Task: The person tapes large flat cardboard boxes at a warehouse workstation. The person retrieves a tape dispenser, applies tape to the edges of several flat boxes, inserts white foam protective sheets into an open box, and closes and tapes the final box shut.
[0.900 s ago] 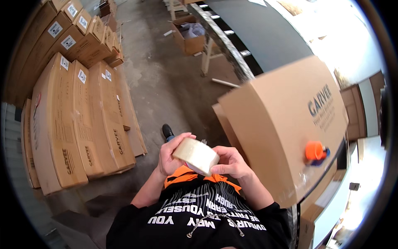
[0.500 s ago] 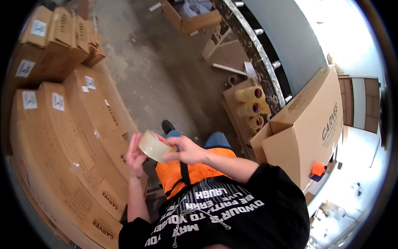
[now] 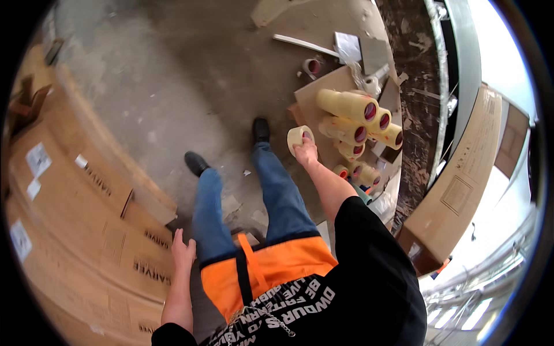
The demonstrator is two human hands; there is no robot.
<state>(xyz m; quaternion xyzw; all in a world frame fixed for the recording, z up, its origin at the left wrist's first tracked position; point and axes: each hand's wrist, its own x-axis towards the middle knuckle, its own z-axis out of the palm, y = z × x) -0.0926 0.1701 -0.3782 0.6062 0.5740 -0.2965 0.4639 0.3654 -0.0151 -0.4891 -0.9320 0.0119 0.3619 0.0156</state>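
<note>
Right hand [image 3: 307,152]: clamping thumb and fingers on a tape roll [image 3: 294,139], carrying it alone now, whereas both hands were handling it a moment ago.
Tape roll: sitting in that grip, out ahead of the person and just beside the stacked rolls [image 3: 341,105]; whether it is touching them, I cannot tell.
Left hand [image 3: 183,249]: hanging well apart from the roll, near the left cartons [image 3: 86,199], fingers loosely parted, holding nothing.
Stacked rolls: lying piled on a board [image 3: 307,92], showing more fully now as the view is swinging downward.
Box [image 3: 461,187]: resting at the far right, well apart from both hands.
Handling: passing from two hands to one, leaving the left free and bringing the roll near similar ones.
</note>
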